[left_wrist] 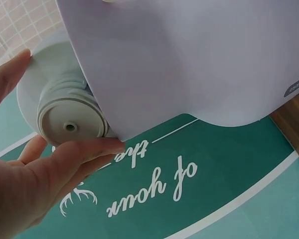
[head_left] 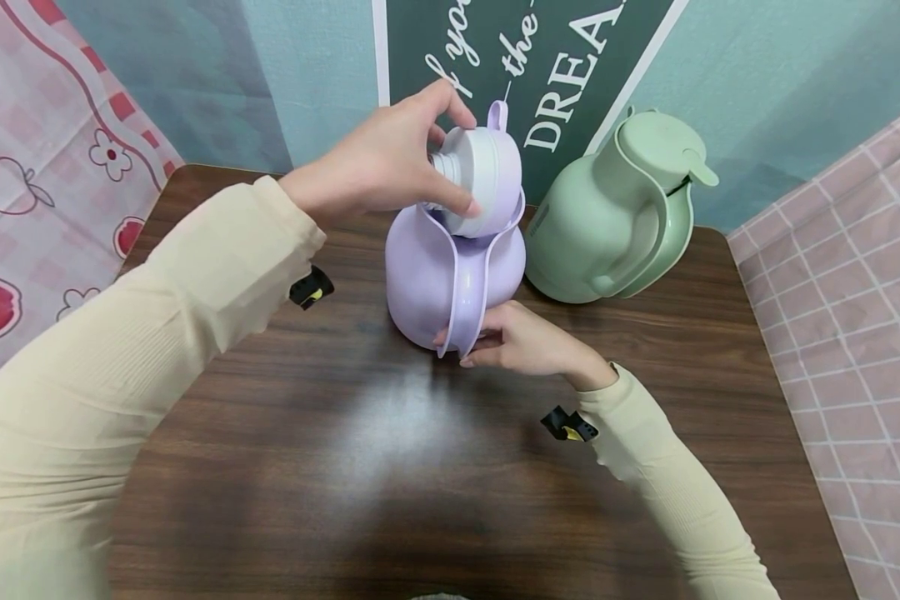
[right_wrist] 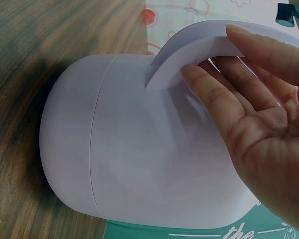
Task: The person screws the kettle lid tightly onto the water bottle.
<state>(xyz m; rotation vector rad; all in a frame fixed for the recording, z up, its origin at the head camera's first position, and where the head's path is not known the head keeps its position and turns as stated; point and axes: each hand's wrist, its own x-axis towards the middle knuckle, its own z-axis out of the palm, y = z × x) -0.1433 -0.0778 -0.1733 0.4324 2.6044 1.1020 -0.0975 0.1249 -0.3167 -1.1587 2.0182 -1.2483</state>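
A lavender thermos jug [head_left: 420,275] stands on the brown wooden table, its curved handle [head_left: 467,300] facing the person. Above its mouth my left hand [head_left: 397,158] grips the jug's lid [head_left: 498,171], tilted on its side. The lid has a white threaded stopper [left_wrist: 72,122], whose round underside with a small central hole shows in the left wrist view. Whether the lid touches the jug's rim I cannot tell. Low on the handle, my right hand [head_left: 528,342] has its fingers curled round it, thumb on the outer side in the right wrist view.
A pale green jug [head_left: 592,225] with its lid on stands close to the right of the lavender one. Behind both is a dark green sign [head_left: 487,50] with white lettering. Pink tiled covering [head_left: 855,275] borders the table's right side; a fruit-patterned cloth [head_left: 52,192] lies left.
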